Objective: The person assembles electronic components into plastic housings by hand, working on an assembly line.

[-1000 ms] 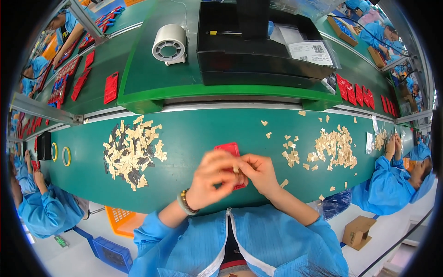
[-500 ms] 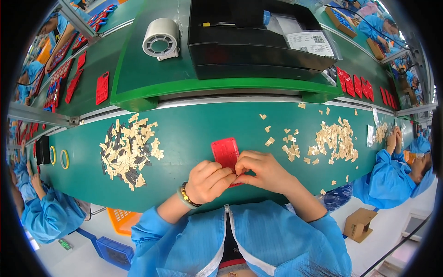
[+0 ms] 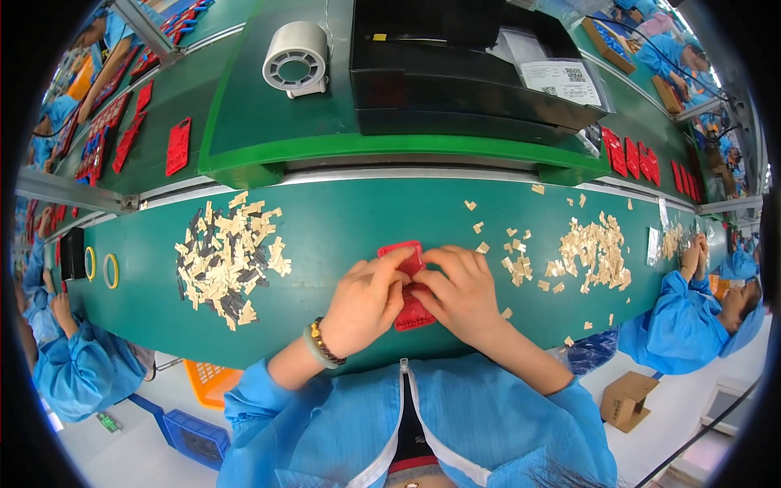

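A red moulded plastic panel [image 3: 416, 318] lies on the green table in front of my chest, its middle covered by my fingers. From the left, my left hand [image 3: 358, 302] reaches over it with bent, closed fingers, the index finger towards the far end. My right hand [image 3: 465, 294] meets it from the other side, thumb and fingers drawn together. Fingertips of both hands come close over the panel; whatever is pinched there is hidden. To the left sits a heap of cream and black small flat pieces [image 3: 224, 264]. Another heap, of cream pieces [image 3: 592, 254], spreads to the right.
Beyond the table, a green-edged shelf [image 3: 390, 148] carries a black box [image 3: 480, 114] and a white round fan-like device [image 3: 303, 41]. Two yellow-rimmed rings [image 3: 111, 271] lie far left. Red panels [image 3: 179, 146] rest on the line behind. A co-worker [image 3: 671, 321] sits at right.
Both hands have shifted up the panel, uncovering its near end. My left hand has turned more upright, and my right fingers have moved over the panel's middle. The view has shifted slightly.
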`<state>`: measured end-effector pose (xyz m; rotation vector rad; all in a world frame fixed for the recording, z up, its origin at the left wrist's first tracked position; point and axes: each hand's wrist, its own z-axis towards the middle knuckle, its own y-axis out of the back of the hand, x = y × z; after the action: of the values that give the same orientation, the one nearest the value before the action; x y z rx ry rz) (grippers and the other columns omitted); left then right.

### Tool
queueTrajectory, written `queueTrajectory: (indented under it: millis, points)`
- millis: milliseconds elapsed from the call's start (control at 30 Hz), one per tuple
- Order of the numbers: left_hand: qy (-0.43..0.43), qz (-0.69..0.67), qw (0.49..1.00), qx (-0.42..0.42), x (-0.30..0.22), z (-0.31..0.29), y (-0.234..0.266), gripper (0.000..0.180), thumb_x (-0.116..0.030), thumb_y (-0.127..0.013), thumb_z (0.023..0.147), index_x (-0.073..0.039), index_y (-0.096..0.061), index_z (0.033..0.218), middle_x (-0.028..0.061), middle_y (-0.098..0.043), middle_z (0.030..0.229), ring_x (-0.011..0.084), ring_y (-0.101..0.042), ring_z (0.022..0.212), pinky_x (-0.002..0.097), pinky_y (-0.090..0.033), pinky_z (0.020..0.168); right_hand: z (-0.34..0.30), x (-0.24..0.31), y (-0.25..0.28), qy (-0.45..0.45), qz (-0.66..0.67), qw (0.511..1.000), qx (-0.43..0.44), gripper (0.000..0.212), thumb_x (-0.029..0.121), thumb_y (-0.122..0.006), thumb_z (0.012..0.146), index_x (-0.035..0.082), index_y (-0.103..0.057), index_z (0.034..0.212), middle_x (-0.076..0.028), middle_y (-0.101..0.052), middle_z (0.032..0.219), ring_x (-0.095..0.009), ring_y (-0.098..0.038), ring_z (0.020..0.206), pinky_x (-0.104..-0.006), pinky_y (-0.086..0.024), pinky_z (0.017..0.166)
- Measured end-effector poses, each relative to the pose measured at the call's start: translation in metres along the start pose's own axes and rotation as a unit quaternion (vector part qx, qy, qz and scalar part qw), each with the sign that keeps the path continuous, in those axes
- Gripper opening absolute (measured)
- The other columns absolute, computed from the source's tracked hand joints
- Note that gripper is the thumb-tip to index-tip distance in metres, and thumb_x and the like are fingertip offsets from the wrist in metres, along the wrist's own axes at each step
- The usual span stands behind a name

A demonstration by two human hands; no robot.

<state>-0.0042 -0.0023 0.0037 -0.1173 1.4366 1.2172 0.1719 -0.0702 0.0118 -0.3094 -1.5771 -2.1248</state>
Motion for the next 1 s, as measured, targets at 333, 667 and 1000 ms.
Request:
queueTrajectory:
  millis: [333,667,1000]
  points:
    - [-0.091,0.149,0.983,-0.052,0.019,-0.018,-0.019,0.030,-0.012,-0.069,0.078,0.002,-0.063,0.103,0.0163,-0.058,0.115,0.0334,-0.054,0.110,0.0413,-0.048,0.093,0.019,-0.042,-0.042,-0.298,0.488,0.815,0.087,0.009,0.008,-0.065,0.089,-0.001,-0.061,0.087,-0.003,-0.061,0.071,-0.006,-0.056,0.060,-0.0219,-0.044,0.050]
    - [-0.092,0.228,0.969,-0.010,0.027,-0.024,-0.037,0.046,-0.023,-0.073,0.076,0.006,-0.061,0.110,0.0180,-0.056,0.119,0.0324,-0.052,0.114,0.0404,-0.049,0.093,0.023,-0.040,-0.060,-0.284,0.370,0.884,0.040,0.010,0.005,-0.066,0.088,-0.003,-0.062,0.085,-0.002,-0.062,0.067,-0.004,-0.052,0.056,-0.0206,-0.042,0.049]
    - [-0.072,0.201,0.977,-0.002,0.025,-0.021,-0.034,0.042,-0.021,-0.073,0.075,0.004,-0.060,0.107,0.0189,-0.053,0.122,0.0341,-0.053,0.112,0.0408,-0.049,0.091,0.023,-0.037,-0.059,-0.242,0.268,0.931,0.043,0.008,0.007,-0.069,0.085,0.000,-0.064,0.085,-0.005,-0.062,0.064,-0.007,-0.055,0.054,-0.0234,-0.044,0.049]
